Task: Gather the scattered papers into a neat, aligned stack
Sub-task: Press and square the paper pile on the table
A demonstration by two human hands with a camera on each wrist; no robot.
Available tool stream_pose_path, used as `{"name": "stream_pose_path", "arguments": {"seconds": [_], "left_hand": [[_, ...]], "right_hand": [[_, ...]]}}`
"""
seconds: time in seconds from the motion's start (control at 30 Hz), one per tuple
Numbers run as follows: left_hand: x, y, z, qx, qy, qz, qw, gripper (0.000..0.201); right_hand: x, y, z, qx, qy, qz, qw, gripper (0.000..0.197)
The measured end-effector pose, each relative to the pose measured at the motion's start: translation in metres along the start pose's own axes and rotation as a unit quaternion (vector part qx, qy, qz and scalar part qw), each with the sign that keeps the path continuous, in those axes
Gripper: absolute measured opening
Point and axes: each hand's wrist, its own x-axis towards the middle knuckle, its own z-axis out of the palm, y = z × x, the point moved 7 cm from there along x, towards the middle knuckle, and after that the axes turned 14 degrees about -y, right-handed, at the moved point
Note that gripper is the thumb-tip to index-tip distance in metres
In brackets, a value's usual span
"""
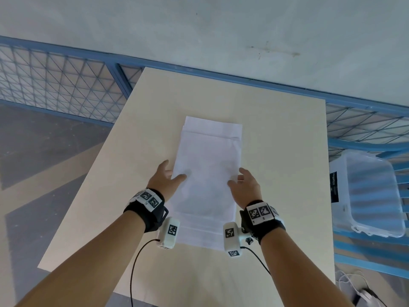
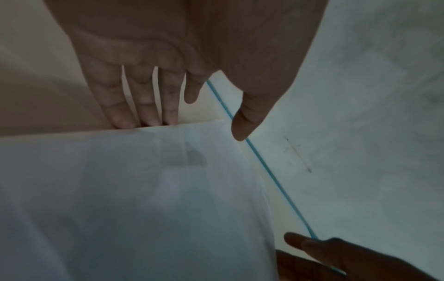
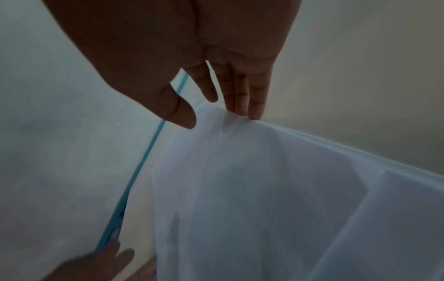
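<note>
A pale wooden table stands on grey floor beside blue mesh fencing.

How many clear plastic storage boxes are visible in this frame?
1. The clear plastic storage box sits to the right of the table, on a blue frame. Others may lie outside the view.

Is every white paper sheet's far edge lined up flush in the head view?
No: the white paper sheets show stepped far edges, so the stack on the beige table is unaligned.
</note>
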Motion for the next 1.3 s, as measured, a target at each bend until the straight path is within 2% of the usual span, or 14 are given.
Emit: {"name": "stream_pose_path", "arguments": {"seconds": [0.23, 0.37, 0.43, 0.5, 0.6, 0.7, 0.8, 0.87, 0.97, 1.0, 1.07, 1.13, 1.23, 1.3], "left_hand": [[0.002, 0.003, -0.006, -0.033, 0.028, -0.036, 0.998, 0.074], [0.011, 0.006, -0.005, 0.018, 0.006, -0.053, 0.998, 0.028], [0.011, 0.006, -0.004, 0.008, -0.008, -0.058, 0.998, 0.032], [0.013, 0.004, -0.003, -0.014, -0.015, -0.060, 0.998, 0.047], [0.013, 0.004, -0.002, -0.008, -0.023, -0.064, 0.998, 0.056], [0.013, 0.009, -0.003, 0.015, -0.013, -0.066, 0.998, 0.065], [0.011, 0.016, -0.003, 0.069, -0.013, -0.061, 0.996, 0.043], [0.012, 0.016, -0.004, 0.089, -0.012, -0.064, 0.994, 0.041], [0.014, 0.017, -0.007, 0.087, -0.012, -0.064, 0.994, 0.024], [0.014, 0.017, -0.008, 0.083, -0.014, -0.062, 0.995, 0.026], [0.014, 0.017, -0.009, 0.064, -0.008, -0.063, 0.996, 0.054], [0.017, 0.016, -0.007, 0.057, -0.008, -0.061, 0.996, 0.055], [0.018, 0.016, -0.003, 0.065, -0.013, -0.062, 0.996, 0.056], [0.020, 0.014, -0.003, 0.060, -0.019, -0.059, 0.996, 0.059]], "right_hand": [[0.002, 0.004, -0.005, 0.056, 0.021, 0.043, 0.997, 0.059], [0.006, -0.001, -0.005, 0.044, 0.010, 0.055, 0.997, 0.057], [0.009, 0.000, -0.007, 0.054, 0.004, 0.058, 0.997, 0.057], [0.012, 0.004, -0.008, 0.062, -0.005, 0.061, 0.996, 0.052], [0.015, 0.006, -0.008, 0.046, -0.007, 0.052, 0.998, 0.008], [0.013, -0.001, -0.006, 0.021, -0.006, 0.055, 0.998, 0.022], [0.013, -0.011, -0.002, -0.007, 0.008, 0.064, 0.998, 0.009], [0.015, -0.014, 0.004, -0.033, 0.005, 0.068, 0.997, 0.019], [0.017, -0.017, 0.008, -0.042, 0.005, 0.075, 0.996, 0.036], [0.018, -0.017, 0.007, -0.044, 0.008, 0.077, 0.996, 0.030], [0.015, -0.018, 0.001, -0.028, 0.012, 0.086, 0.996, 0.019], [0.016, -0.016, -0.004, -0.001, 0.018, 0.100, 0.995, 0.032], [0.019, -0.012, -0.005, 0.036, -0.003, 0.108, 0.993, 0.027], [0.027, -0.005, -0.005, 0.073, 0.001, 0.107, 0.992, 0.039]]}}
